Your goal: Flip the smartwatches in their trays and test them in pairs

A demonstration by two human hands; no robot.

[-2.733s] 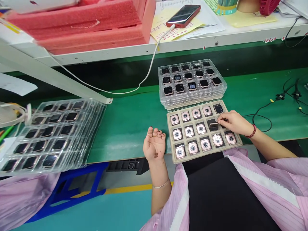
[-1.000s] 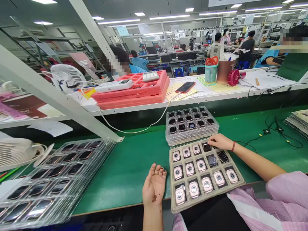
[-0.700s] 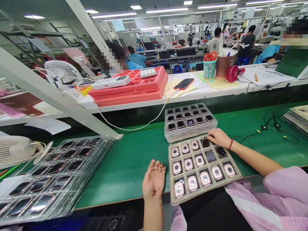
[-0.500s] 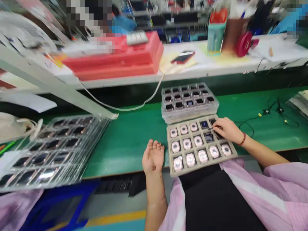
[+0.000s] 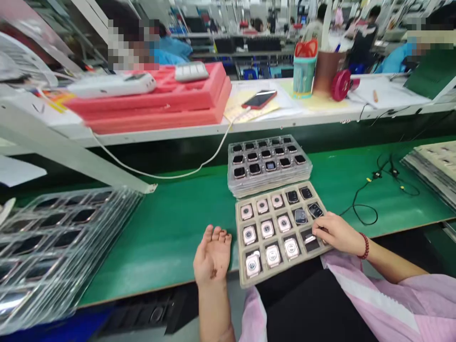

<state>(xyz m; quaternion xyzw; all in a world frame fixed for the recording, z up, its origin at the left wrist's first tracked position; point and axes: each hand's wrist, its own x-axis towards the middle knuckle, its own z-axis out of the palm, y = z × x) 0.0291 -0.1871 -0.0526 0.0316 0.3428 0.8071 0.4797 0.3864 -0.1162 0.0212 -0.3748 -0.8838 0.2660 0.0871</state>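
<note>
A beige tray (image 5: 238, 238) of small watch bodies lies at the near edge of the green belt, partly over my lap. Most bodies lie back-up and pink-white (image 5: 268, 229); a few in the right columns show dark screens (image 5: 300, 216). My right hand (image 5: 339, 233) rests on the tray's near right corner, its fingertips pinching a watch body (image 5: 309, 238) in the front row. My left hand (image 5: 213, 254) lies palm up and open on the belt just left of the tray, holding nothing.
A stack of clear trays with dark-screened watches (image 5: 269, 164) sits just behind the beige tray. More clear trays (image 5: 53, 237) spread at the left, beige trays (image 5: 432, 166) at the right. Black cables (image 5: 370, 209) lie right; a phone (image 5: 259, 99) and pink foam (image 5: 160, 102) sit on the shelf.
My right hand has come from the tray's far right corner to its near right corner and pinched a watch there. More right-column watches now show dark screens. The left hand stays put.
</note>
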